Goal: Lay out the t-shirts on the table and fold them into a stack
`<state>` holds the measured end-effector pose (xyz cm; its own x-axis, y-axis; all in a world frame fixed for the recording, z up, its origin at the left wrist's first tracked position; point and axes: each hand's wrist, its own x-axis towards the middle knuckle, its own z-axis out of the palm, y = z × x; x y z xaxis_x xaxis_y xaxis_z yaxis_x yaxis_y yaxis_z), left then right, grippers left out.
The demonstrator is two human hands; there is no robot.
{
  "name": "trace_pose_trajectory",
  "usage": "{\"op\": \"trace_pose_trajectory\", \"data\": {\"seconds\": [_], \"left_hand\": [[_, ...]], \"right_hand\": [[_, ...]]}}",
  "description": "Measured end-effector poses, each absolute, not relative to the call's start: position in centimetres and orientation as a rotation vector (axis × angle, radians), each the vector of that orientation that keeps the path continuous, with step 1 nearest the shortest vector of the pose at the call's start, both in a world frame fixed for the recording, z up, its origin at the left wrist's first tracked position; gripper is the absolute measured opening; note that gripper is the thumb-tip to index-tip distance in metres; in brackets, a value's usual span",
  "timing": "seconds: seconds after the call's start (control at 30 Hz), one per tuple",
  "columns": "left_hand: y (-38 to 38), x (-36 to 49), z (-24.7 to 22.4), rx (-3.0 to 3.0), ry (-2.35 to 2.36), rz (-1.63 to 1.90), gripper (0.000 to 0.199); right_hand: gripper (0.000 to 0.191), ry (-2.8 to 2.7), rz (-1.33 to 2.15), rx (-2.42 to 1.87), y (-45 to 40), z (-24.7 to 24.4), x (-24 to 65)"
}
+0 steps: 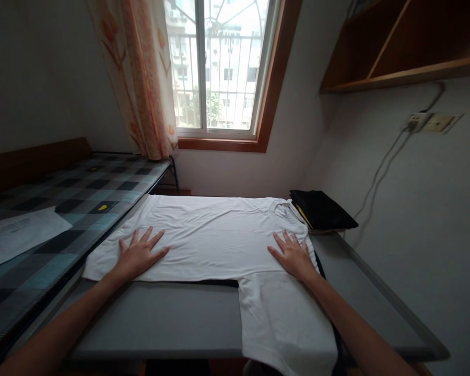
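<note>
A white T-shirt [203, 240] lies spread sideways over a grey table, its collar toward the right and one sleeve draping over the front edge. Some creases run across its body. My left hand [139, 255] rests flat on the cloth near the hem end, fingers spread. Near the collar end, my right hand [293, 256] lies flat with its fingers apart, just above the sleeve. Neither hand grips the fabric. Dark cloth peeks out from under the shirt along its front and right edges.
Folded dark clothing [323, 210] is stacked at the table's back right. The grey table [172, 318] has a raised right rim. A bed with a checked mattress [82, 188] adjoins on the left, with a paper sheet [23, 232] on it. A power cord [384, 156] hangs along the right wall.
</note>
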<state>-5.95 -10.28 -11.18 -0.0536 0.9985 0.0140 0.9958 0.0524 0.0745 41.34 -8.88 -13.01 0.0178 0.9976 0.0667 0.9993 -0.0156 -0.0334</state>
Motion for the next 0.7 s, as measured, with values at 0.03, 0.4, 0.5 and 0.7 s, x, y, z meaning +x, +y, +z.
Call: {"op": "trace_pose_trajectory", "data": {"seconds": [0.03,0.4,0.5,0.7], "left_hand": [[-10.2,-5.9,-11.3,2.129,2.255,0.095,0.071],[-9.4,-6.1,-11.9,2.111,2.266,0.104,0.072],[-9.0,-6.0,-11.8,2.096,2.263,0.103,0.073],[-7.6,-6.0,-11.7,2.097,2.267,0.118,0.074]], "right_hand": [[0.067,-2.153,-0.033,-2.196,-8.9,-13.0,41.3],[0.068,-2.175,0.015,-2.189,-8.4,-12.8,41.4],[0.068,-2.184,0.021,-2.179,-8.0,-12.6,41.3],[0.067,-2.199,0.05,-2.174,-5.9,-12.4,41.1]]}}
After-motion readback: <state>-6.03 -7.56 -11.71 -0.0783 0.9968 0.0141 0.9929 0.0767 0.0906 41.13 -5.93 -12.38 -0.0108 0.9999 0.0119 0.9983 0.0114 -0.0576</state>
